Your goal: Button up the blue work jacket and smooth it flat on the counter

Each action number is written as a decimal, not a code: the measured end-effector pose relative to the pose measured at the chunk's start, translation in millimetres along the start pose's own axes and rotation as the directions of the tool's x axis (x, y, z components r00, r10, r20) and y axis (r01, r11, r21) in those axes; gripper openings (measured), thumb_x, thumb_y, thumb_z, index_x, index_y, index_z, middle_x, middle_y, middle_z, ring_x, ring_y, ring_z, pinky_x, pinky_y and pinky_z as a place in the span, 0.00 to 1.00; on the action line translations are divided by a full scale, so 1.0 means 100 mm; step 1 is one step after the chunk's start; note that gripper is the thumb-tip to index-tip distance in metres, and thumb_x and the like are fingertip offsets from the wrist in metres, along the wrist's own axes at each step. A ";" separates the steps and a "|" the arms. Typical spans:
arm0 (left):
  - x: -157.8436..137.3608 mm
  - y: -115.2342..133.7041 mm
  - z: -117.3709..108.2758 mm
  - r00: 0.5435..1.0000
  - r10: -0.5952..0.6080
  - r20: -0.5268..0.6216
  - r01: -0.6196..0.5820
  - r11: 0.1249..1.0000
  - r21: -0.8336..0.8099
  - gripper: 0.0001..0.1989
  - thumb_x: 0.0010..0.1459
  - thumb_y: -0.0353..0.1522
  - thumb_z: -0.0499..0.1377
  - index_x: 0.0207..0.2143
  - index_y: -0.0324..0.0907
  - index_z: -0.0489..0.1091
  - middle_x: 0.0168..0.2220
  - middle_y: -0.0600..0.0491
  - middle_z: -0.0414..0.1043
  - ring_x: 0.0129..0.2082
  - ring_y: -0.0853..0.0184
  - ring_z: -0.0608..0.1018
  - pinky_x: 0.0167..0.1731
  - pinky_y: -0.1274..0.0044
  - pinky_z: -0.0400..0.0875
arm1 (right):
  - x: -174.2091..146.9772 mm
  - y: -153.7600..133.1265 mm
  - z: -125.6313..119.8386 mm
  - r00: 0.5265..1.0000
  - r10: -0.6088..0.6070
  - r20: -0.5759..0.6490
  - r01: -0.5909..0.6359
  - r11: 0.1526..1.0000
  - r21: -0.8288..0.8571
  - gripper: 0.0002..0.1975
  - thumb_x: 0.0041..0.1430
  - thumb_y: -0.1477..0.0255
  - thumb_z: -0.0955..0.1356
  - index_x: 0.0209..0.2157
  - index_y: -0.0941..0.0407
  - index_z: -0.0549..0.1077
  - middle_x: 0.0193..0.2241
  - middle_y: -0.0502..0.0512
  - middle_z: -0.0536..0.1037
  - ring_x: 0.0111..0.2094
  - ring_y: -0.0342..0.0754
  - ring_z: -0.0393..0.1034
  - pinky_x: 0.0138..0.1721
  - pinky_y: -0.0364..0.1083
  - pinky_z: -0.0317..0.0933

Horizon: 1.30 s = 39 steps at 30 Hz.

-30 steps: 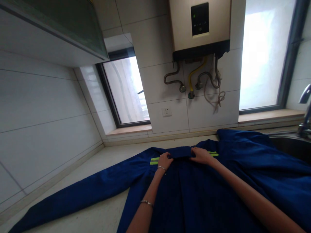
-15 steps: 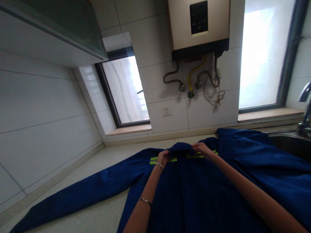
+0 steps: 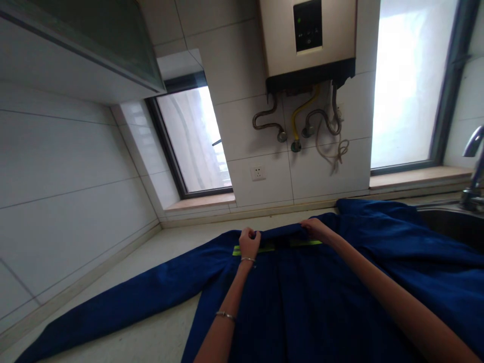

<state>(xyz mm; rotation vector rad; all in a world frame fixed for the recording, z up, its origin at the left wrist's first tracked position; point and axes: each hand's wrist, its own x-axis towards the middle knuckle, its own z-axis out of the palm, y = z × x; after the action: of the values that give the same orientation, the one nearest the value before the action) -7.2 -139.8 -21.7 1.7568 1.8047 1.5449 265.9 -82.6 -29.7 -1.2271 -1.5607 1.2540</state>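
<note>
A dark blue work jacket (image 3: 260,297) with yellow-green reflective strips across its chest lies spread on the counter, collar end toward the wall. One sleeve (image 3: 124,297) stretches out to the left. My left hand (image 3: 249,244) is closed at the left end of the collar (image 3: 282,232), fingers curled on the cloth. At the collar's right end, my right hand (image 3: 315,229) pinches the fabric between thumb and fingers. The collar lies low and nearly straight between both hands. Two thin bracelets circle my left arm.
Pale countertop (image 3: 159,322) shows beneath the left sleeve. At the right, more blue cloth (image 3: 423,237) reaches to the sink (image 3: 442,222) and its faucet (image 3: 472,171). A water heater (image 3: 310,40) with hoses hangs on the tiled wall, above a socket (image 3: 258,173).
The collar, raised in a curve before, now lies lower and flatter. My left hand has shifted slightly left and turned at the collar's end; my right hand has moved slightly.
</note>
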 end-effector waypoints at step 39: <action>-0.41 0.73 0.71 0.912 0.379 0.155 -0.354 0.920 -0.168 0.08 0.54 0.26 0.51 0.36 0.39 0.67 0.37 0.49 0.70 0.37 0.67 0.72 0.38 0.77 0.66 | -0.12 -0.31 0.14 0.976 -0.203 0.077 0.053 0.569 0.820 0.19 0.47 0.82 0.67 0.43 0.57 0.69 0.27 0.48 0.76 0.25 0.38 0.70 0.28 0.35 0.65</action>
<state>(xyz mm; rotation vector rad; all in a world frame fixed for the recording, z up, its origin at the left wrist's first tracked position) 101.6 -153.5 -19.3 2.1805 1.3017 1.5228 248.7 -99.3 -2.5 -0.3868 -0.9042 1.7219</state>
